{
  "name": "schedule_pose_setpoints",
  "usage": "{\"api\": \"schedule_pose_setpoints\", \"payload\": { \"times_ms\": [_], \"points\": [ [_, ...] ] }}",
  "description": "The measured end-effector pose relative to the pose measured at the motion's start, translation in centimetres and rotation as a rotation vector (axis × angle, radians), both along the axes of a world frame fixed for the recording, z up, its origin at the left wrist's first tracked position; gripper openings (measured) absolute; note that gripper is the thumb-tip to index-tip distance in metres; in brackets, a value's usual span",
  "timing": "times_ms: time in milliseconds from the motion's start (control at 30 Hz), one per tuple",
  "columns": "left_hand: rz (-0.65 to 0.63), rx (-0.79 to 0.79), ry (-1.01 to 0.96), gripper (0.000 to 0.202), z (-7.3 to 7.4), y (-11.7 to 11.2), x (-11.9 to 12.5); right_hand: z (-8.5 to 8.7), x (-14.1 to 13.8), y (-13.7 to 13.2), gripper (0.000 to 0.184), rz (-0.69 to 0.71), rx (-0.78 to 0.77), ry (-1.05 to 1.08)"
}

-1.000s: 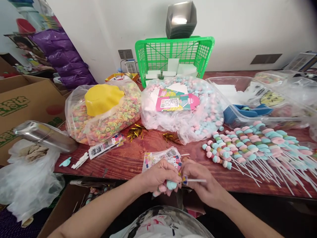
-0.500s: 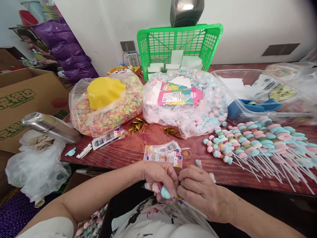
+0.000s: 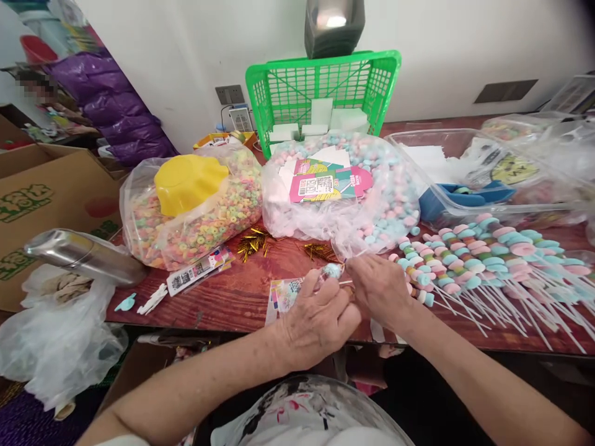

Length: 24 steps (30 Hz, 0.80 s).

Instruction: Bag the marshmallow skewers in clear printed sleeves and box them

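Note:
Over the front of the table, my left hand (image 3: pixel 320 325) is closed around a marshmallow skewer (image 3: pixel 331 271) in shiny clear wrap. Only a pale blue and pink part shows above its fingers. Touching that end, my right hand (image 3: pixel 379 288) has thumb and fingers pinched together, with a small yellowish bit at the fingertips too small to name. Printed clear packets (image 3: pixel 283 292) lie under and beside my left hand. To the right, a pile of pink and blue marshmallow skewers (image 3: pixel 483 254) on white sticks rests on the table.
Behind are a bag of candy rings (image 3: pixel 209 229) with a yellow bowl (image 3: pixel 190 184), a bag of marshmallows (image 3: pixel 390 204) and a green basket (image 3: pixel 323 80). A steel flask (image 3: pixel 86 257) lies left. A clear bin (image 3: pixel 446 142) stands right. Another person (image 3: pixel 74 118) is far left.
Both hands have risen from over my lap to above the table, carrying the skewer forward. My left hand has turned so its back faces up. The view has shifted slightly.

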<state>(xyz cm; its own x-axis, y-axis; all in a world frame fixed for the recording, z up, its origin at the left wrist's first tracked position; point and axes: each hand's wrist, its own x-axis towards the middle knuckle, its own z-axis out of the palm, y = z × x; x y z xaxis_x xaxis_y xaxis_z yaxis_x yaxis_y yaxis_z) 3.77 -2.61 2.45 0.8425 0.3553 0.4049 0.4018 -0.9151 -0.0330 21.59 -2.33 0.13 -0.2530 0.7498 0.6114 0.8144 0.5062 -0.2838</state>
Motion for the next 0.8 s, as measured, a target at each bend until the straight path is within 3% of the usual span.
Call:
{"api": "schedule_pose_setpoints", "payload": {
  "times_ms": [67, 133, 200, 267, 333, 367, 433, 500, 567, 667, 733, 800],
  "points": [
    [0.054, -0.18, -0.159, 0.019, -2.2, 0.9, 0.4, 0.2, -0.9, -0.2, 0.017, -0.046, -0.101, 0.352],
    [0.063, -0.478, -0.417, 0.027, -3.2, 2.3, 0.6, 0.1, -2.6, -1.2, 0.015, 0.033, -0.299, 0.751],
    [-0.042, -0.86, -0.668, 0.026, -2.9, 3.5, 0.4, -0.5, -4.2, -2.4, 0.018, 0.157, -0.504, 1.009],
    [-0.198, -1.197, -0.799, 0.02, -1.8, 4.1, -0.1, -1.0, -5.0, -3.0, 0.021, 0.238, -0.647, 1.111],
    [-0.236, -1.35, -0.899, 0.014, -0.9, 3.9, -0.7, -1.1, -4.9, -2.9, 0.021, 0.249, -0.704, 1.127],
    [-0.204, -1.371, -0.951, 0.013, -0.7, 3.6, -1.1, -1.1, -4.6, -2.8, 0.02, 0.232, -0.699, 1.114],
    [-0.105, -1.425, -0.998, 0.033, -0.9, 2.8, -1.6, -0.9, -3.9, -2.4, 0.018, 0.196, -0.63, 1.061],
    [-0.059, -1.477, -0.887, 0.047, -1.5, 2.0, -2.0, -0.9, -3.7, -2.0, 0.017, 0.186, -0.567, 1.026],
    [-0.03, -1.348, -0.738, 0.044, -1.8, 1.3, -2.2, -1.1, -4.4, -1.9, 0.018, 0.223, -0.576, 1.084],
    [0.093, -0.974, -0.556, 0.026, -0.9, 0.3, -3.5, -1.7, -6.2, -2.2, 0.021, 0.307, -0.709, 1.154],
    [0.206, -0.858, -0.37, 0.021, 0.1, -0.7, -5.8, -2.0, -7.0, -2.8, 0.021, 0.347, -0.777, 1.109],
    [0.362, -0.81, -0.117, 0.023, 0.7, -2.0, -9.6, -2.2, -6.8, -3.8, 0.015, 0.312, -0.736, 0.912]
  ]
}}
